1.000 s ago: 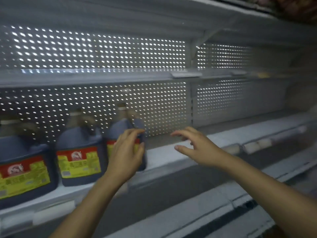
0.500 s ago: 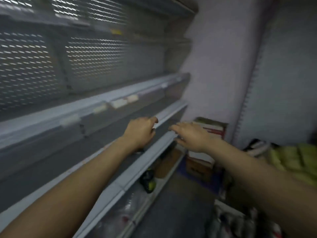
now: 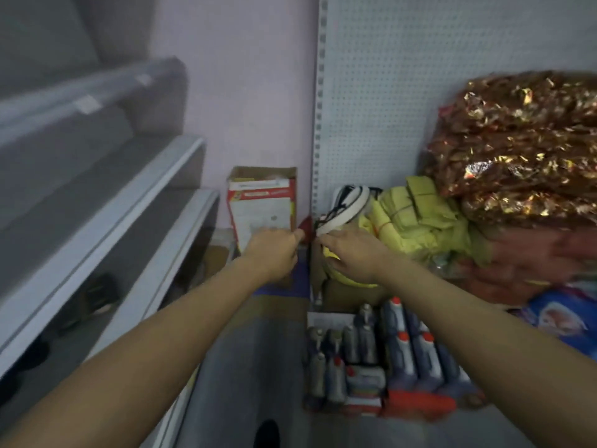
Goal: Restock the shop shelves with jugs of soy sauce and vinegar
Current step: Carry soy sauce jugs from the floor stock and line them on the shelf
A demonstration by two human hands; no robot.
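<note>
Both my arms reach forward over the aisle floor and neither hand holds anything. My left hand (image 3: 274,252) hangs with loosely curled fingers in front of a cardboard box (image 3: 261,205). My right hand (image 3: 353,253) is relaxed, palm down, just beside it. Below my right forearm, several dark bottles with red caps (image 3: 407,354) and several grey-topped ones (image 3: 339,354) stand upright in open cartons on the floor. The white shop shelves (image 3: 106,221) run along the left; the tiers in view look bare. The image is blurred.
A white pegboard panel (image 3: 387,92) stands at the back right. Against it lie gold-flecked bags (image 3: 517,140), yellow paper bundles (image 3: 416,218) and a blue package (image 3: 565,318). Dark shapes (image 3: 100,295) sit under the lowest shelf. Grey floor (image 3: 258,367) runs between shelves and cartons.
The view has swung right and down, from the shelf with soy sauce jugs to the floor corner. My left hand let go of the shelved jug, and both hands now reach toward the stock.
</note>
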